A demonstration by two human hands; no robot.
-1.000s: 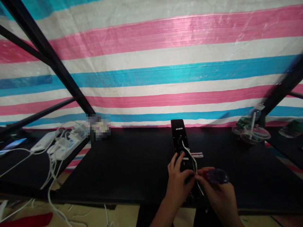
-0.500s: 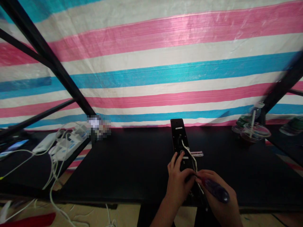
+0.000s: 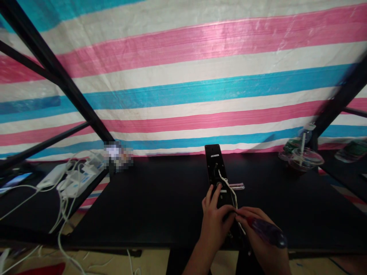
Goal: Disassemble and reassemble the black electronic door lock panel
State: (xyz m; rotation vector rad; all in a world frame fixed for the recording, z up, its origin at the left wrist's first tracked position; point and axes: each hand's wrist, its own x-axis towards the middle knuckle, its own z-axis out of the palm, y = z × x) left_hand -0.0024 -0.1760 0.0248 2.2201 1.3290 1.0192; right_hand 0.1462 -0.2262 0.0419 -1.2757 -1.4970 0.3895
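A long black panel (image 3: 213, 158), with small holes, white labels and a round part, lies lengthwise before me on the black table. A white cable (image 3: 229, 185) runs from its middle towards my hands. My left hand (image 3: 213, 219) rests over the panel with two fingers stretched on it. Its thumb and forefinger pinch together beside the cable; what is between them is hidden. My right hand (image 3: 255, 225) grips a screwdriver (image 3: 269, 232) with a dark purple, red-ended handle. The screwdriver's tip points left to my left fingertips and is hidden there.
A small clear packet (image 3: 237, 186) lies right of the panel. Back right stand a plastic cup with a straw (image 3: 305, 158) and a bottle (image 3: 305, 133). On the left are a power strip (image 3: 82, 181), white cables and a phone (image 3: 15, 182). A striped sheet (image 3: 183, 88) hangs behind.
The screwdriver's handle has swung slightly right and lower as my right hand turns. My left hand keeps its place on the panel. The whole view has shifted a little.
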